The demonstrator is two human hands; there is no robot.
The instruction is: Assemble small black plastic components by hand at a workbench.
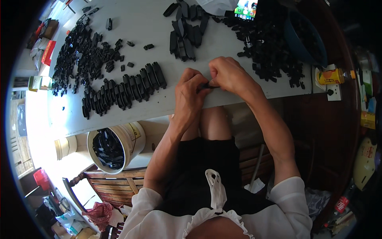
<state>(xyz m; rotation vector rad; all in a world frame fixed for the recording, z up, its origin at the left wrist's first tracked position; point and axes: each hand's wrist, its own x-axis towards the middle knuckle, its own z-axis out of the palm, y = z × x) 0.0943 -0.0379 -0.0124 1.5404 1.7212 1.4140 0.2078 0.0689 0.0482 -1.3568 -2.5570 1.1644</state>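
My left hand [191,89] and my right hand [229,75] meet over the near edge of the white table [143,24]. Both pinch one small black plastic part [208,85] between their fingertips. A curved row of assembled black pieces [123,91] lies to the left of my hands. A second stack of black pieces [186,30] sits farther back. Loose small black parts are heaped at the far left [81,55] and at the right [270,47].
A white bucket [133,139] with black parts inside stands on the floor under the table's left side. A blue bowl [304,38] sits at the right end, a phone [246,8] at the back, a yellow drink carton [330,75] beside a power strip. A wooden chair [113,181] is at lower left.
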